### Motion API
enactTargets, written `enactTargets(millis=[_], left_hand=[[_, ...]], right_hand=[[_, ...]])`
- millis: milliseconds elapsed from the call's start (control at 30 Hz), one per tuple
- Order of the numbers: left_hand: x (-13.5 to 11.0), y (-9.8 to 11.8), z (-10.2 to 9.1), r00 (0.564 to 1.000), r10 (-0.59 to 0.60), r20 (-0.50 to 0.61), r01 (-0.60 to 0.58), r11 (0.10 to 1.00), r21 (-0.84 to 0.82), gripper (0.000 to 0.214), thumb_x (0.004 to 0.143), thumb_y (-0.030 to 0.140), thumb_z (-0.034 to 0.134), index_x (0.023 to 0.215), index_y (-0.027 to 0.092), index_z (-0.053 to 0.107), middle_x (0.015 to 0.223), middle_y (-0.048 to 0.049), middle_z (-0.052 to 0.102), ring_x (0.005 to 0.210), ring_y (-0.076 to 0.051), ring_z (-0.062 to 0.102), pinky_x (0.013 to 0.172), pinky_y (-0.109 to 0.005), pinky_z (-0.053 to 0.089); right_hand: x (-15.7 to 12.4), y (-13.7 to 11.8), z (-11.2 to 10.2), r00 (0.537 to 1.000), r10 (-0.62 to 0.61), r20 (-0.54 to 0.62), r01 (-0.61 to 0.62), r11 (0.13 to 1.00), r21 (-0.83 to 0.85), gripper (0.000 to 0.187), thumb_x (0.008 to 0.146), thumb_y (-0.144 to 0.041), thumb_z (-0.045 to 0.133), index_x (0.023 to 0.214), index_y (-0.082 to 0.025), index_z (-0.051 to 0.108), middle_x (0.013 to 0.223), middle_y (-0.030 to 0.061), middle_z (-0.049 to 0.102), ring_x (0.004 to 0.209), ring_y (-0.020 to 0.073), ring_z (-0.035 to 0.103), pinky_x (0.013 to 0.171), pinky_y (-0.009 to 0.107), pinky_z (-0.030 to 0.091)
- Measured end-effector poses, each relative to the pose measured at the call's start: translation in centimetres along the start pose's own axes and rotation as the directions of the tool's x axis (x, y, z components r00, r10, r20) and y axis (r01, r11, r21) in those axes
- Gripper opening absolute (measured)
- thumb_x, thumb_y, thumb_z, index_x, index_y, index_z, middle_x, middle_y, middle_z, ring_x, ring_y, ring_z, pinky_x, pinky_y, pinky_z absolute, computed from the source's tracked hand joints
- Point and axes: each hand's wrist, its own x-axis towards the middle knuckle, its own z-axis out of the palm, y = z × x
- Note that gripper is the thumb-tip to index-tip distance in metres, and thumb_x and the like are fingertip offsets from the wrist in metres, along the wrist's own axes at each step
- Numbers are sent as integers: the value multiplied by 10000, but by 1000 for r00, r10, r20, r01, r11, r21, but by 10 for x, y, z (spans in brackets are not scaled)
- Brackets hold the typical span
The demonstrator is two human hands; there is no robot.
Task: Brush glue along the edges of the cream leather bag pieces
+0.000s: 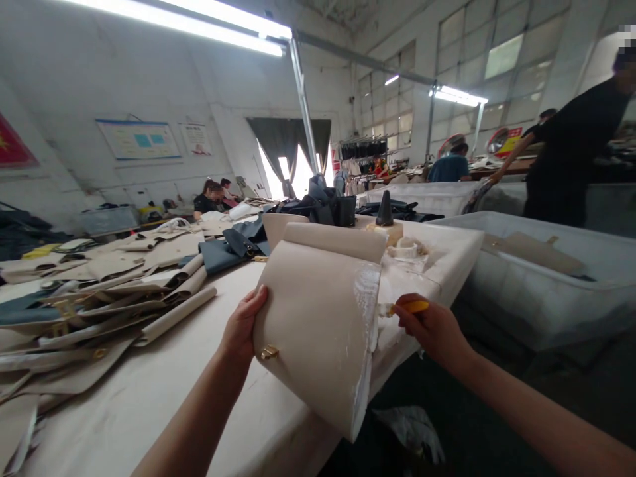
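A curved beige bag panel (313, 311) with a gold metal clasp (269, 352) is tilted over the front of the table. My left hand (244, 321) grips its left edge, thumb on top and the other fingers hidden behind. Pinched in my right hand (430, 328) is a small brush (411, 307) with a yellow handle. Its white-coated tip is close to the panel's right edge; whether it touches cannot be seen. Wet white glue-like smears (366, 298) run along that edge. Beyond the panel, a white-crusted pot (403, 248) stands on the table.
Beige and dark pieces (124, 305) lie piled on the table's left. Dark blue pieces (238, 245) and a black cone (385, 211) are farther back. A white plastic bin (541, 291) stands right of the table. A person in black (571, 146) leans over bins at right.
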Motion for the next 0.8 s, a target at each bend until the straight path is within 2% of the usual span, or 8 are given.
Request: enactTargets(millis=[67,133,300,433,600,633,700,800], left_hand=[[0,-1,0,1000,-8,5,8,1000,-6,324,680,249,695,975,128,637,741,-81,722,675,-254,690,619,-331,579],[0,-1,0,1000,-13,3,13,1000,-6,323,684,246,691,978,125,636,737,-83,722,656,-252,689,605,-331,579],[0,0,0,1000,-23,7,23,1000,15,327,692,257,686,984,120,632,747,-91,722,623,-249,685,576,-329,576],[-1,1,1,1000,-5,12,5,999,33,378,709,252,670,1055,108,617,774,-97,724,618,-244,683,582,-329,576],[-1,1,0,1000,-16,11,16,1000,13,409,733,217,639,1122,98,594,768,-103,725,645,-247,687,597,-318,575],[-1,1,0,1000,-20,11,20,1000,6,415,736,214,636,1133,99,590,768,-103,725,646,-247,688,598,-318,575],[0,1,0,1000,-28,13,28,1000,-1,423,742,212,629,1147,99,581,769,-104,725,640,-248,687,594,-322,575],[1,1,0,999,-31,14,31,999,12,429,751,216,622,1157,88,568,761,-113,723,607,-246,683,568,-326,573]], right_hand=[[-5,-1,1,997,-13,80,12,1000,5,276,893,-447,451,818,-197,539,628,6,614,510,150,591,528,261,458],[-8,-2,-1,995,-36,94,34,999,18,261,898,-434,446,839,-197,540,643,8,617,525,150,600,540,259,468],[-3,5,-7,987,-141,-73,140,990,-21,250,894,-412,465,983,-187,531,825,59,673,692,183,664,638,277,506],[-1,13,-4,947,-282,-151,259,954,-154,256,885,-415,476,966,-186,557,884,87,695,768,216,672,683,308,511],[-12,14,-1,959,-283,2,280,949,-147,226,904,-385,452,892,-197,577,695,24,683,606,178,661,577,273,515],[-13,14,-1,954,-300,1,297,943,-150,211,903,-373,461,902,-199,580,703,21,686,609,175,662,577,270,518],[-12,15,-4,920,-383,-82,365,914,-177,185,896,-347,485,956,-201,581,797,39,703,680,183,674,614,274,529],[-2,17,-9,821,-526,-224,475,845,-245,188,889,-318,507,1024,-205,573,911,73,706,789,204,679,690,299,541]])
